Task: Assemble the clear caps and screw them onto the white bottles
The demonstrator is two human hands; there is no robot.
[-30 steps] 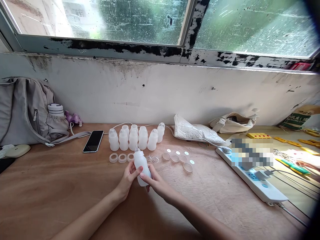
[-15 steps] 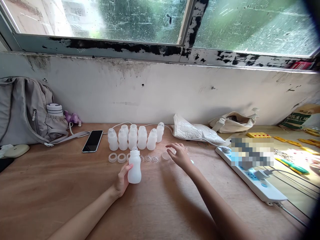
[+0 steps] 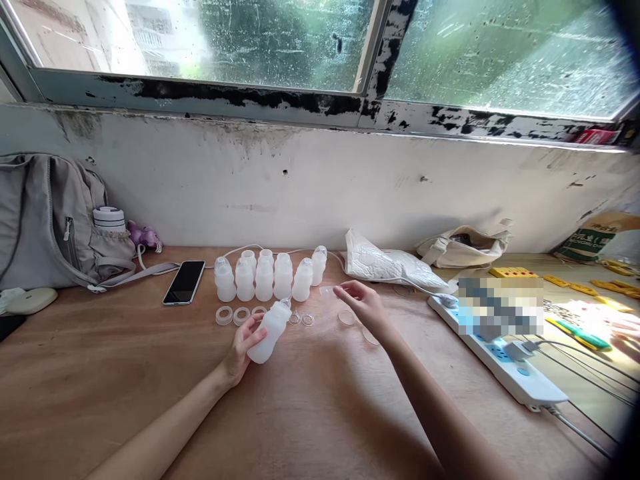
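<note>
Wrapped around a frosted white baby bottle (image 3: 269, 333) is my left hand (image 3: 239, 352); the bottle leans to the right, a clear nipple (image 3: 286, 302) on its top. My right hand (image 3: 365, 307) pinches a clear bottle cap (image 3: 327, 291) above the table, to the right of the bottle. Several white collar rings (image 3: 224, 315) lie in a row behind the held bottle, with clear nipples (image 3: 307, 320) at the row's right end. Below my right hand rest other clear round caps (image 3: 347, 318). Several similar bottles (image 3: 265, 280) stand upright farther back, some with covers on.
A phone (image 3: 184, 283) lies left of the bottles, near a grey backpack (image 3: 55, 220). A white plastic package (image 3: 390, 260) sits against the wall. On the right are a power strip (image 3: 505, 357) with cables, and a cream bag (image 3: 463, 247).
My right hand has picked up a clear cap and lifted it, its fingers now pinched. My left hand has tipped the bottle over to the right.
</note>
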